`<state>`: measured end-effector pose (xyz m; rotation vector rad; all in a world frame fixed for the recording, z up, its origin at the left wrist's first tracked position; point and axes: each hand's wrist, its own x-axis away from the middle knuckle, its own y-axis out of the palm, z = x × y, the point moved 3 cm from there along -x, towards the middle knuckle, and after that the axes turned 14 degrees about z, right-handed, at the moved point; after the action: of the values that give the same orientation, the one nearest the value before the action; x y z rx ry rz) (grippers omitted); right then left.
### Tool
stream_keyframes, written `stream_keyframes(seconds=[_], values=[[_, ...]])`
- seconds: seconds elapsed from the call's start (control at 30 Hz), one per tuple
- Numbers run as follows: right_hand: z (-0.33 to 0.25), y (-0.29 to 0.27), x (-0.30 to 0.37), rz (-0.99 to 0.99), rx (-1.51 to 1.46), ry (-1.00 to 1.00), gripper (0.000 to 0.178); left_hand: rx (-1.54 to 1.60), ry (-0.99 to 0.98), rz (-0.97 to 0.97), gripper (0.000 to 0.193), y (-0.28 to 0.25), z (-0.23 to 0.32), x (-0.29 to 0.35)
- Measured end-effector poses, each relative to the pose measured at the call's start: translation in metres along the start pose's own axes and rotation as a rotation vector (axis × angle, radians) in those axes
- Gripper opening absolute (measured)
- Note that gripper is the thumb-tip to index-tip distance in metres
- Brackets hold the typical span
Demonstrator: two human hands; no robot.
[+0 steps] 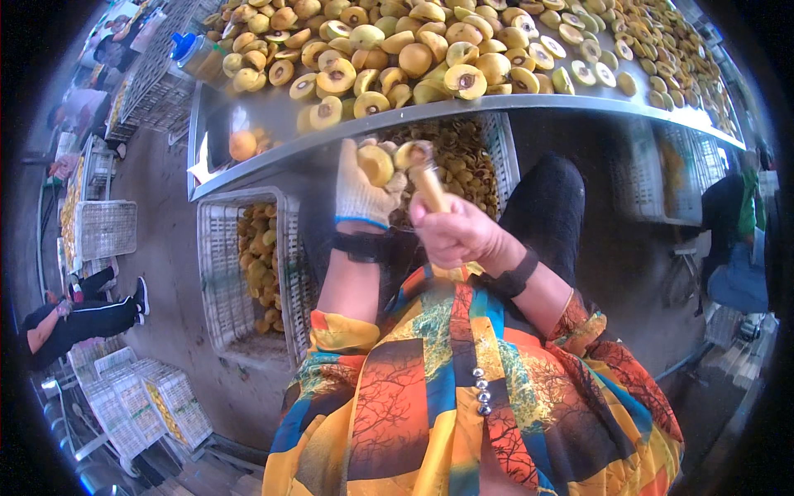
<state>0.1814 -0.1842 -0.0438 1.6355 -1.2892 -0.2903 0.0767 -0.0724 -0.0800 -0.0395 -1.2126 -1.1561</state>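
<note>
What a shirt (405, 388) this was! Big patchwork blocks ran right across it: burnt orange, golden yellow, bright blue, teal, deep brown. Dark branching trees spread over the orange panels, and speckled patterns filled the paler ones! Down the front came shiny silver balls (482, 393), beads or buttons, hard to say which. The left sleeve (341, 332) finished in yellow and orange, the right sleeve (576, 322) in red-orange with dark branches. Then the left hand (364, 194): a pale knitted glove (357, 205), cuff edged in blue! The right hand (461, 233) was bare. Black wristbands (517, 274) circled both wrists, and dark trousers (542, 202) completed the outfit.
</note>
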Motion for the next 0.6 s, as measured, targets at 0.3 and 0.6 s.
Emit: stream_keyframes(seconds=[0.3, 0.6], values=[[-0.025, -0.019, -0.021, 0.749, 1.05, -1.095, 0.028, -0.369, 0.19, -0.03, 0.038, 0.0, 0.011, 0.04], [-0.024, -0.035, -0.014, 0.752, 1.04, -0.726, 0.03, -0.361, 0.579, 0.17, 0.038, -0.086, 0.116, 0.046]])
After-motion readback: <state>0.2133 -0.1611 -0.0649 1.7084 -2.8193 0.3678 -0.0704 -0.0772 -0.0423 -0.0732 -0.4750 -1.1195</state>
